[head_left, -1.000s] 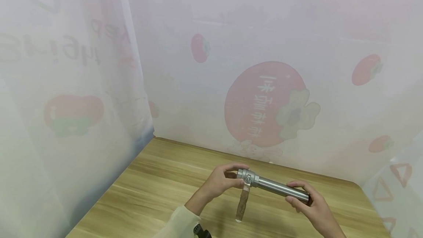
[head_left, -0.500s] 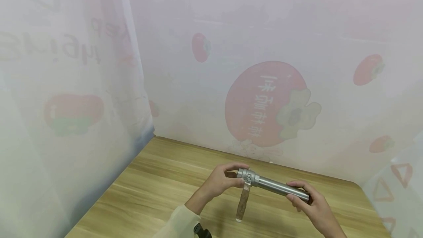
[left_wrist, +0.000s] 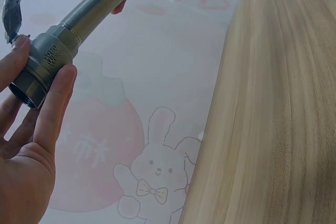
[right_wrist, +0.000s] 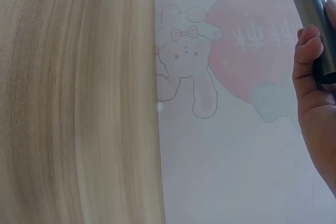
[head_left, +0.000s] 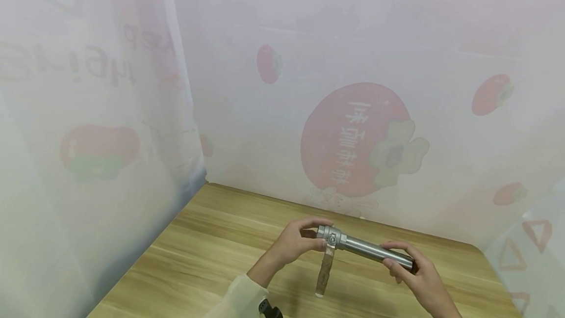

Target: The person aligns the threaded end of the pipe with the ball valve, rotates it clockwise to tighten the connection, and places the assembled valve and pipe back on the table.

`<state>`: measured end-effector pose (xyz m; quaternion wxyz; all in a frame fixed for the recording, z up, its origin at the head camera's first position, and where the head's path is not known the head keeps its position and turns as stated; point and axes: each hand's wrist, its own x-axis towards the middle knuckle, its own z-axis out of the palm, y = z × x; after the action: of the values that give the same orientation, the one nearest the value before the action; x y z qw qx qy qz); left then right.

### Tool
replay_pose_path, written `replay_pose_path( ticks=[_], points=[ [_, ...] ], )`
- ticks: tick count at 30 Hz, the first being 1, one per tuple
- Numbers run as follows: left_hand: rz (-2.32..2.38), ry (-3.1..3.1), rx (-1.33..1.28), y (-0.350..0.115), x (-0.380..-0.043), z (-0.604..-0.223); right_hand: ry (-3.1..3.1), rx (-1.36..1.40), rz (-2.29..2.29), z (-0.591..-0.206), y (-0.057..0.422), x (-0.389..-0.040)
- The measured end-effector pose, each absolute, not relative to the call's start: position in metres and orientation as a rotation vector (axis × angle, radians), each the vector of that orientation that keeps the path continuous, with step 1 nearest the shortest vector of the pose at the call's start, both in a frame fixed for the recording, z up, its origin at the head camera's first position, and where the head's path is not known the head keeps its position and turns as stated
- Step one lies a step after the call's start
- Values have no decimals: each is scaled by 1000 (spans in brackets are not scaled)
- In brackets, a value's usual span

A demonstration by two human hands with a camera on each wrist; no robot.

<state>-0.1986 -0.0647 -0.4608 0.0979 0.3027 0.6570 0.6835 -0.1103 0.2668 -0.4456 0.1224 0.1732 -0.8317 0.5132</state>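
Observation:
A metal ball valve with a steel pipe joined to its right side is held above the wooden table. The valve's lever handle, in a worn brown wrapping, points toward the person. My left hand grips the valve body at its open end between thumb and fingers. Raised letters show on the valve body in the left wrist view. At the pipe's far right end my right hand holds it with thumb and fingers. In the right wrist view the pipe's open end rests near the palm.
Beneath the hands lies a wood-grain table. A pale curtain printed with persimmons hangs right behind its back edge, and another curtain runs along the left side. A black band sits by the left sleeve.
The right fingers have shifted slightly on the pipe. The valve, its handle and the left hand stay almost in place.

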Motion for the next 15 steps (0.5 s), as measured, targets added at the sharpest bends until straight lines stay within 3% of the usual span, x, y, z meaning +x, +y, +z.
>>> replay_pose_path(
  ticks=[15],
  points=[
    [2029,1948,895,-65,-199,-461,-2405,611,1529,-446,268,-110]
  ],
)
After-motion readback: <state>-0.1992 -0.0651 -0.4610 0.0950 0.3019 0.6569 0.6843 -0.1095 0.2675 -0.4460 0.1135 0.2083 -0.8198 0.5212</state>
